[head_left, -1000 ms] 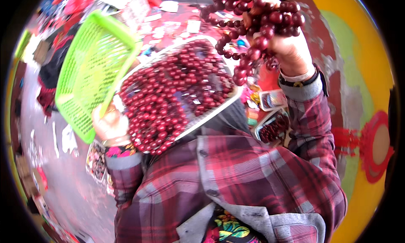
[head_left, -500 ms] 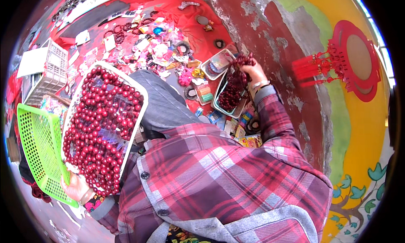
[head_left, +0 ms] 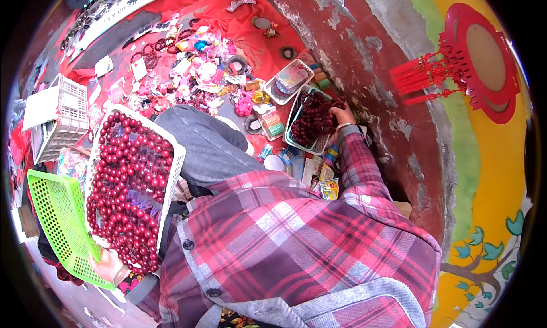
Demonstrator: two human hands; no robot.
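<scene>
My left hand (head_left: 108, 265) is closed around the edges of a green plastic basket (head_left: 43, 198) and a white basket (head_left: 176, 163) lying against it. Strings of shiny round red beads (head_left: 128, 180) fill the white basket, with clear and purplish plastic showing between them. Over on the right, a smaller white basket (head_left: 302, 146) holds a heap of dark red bead strings (head_left: 313, 117). My right hand (head_left: 343, 115) is at that heap's right side, its fingers curled on some bead strings; the fingertips are partly hidden.
Past my bent knee (head_left: 199, 140), small packets and hair ornaments (head_left: 219, 72) lie scattered on red cloth. A shallow white basket (head_left: 289, 81) adjoins the small bead basket. A grey crate (head_left: 71, 103) stands at left. The red wall (head_left: 393, 111) rises close to my right arm.
My right hand has come down from above the small basket to its bead heap, bringing the raised bead strings down. My left hand still grips both baskets. The view has shifted slightly.
</scene>
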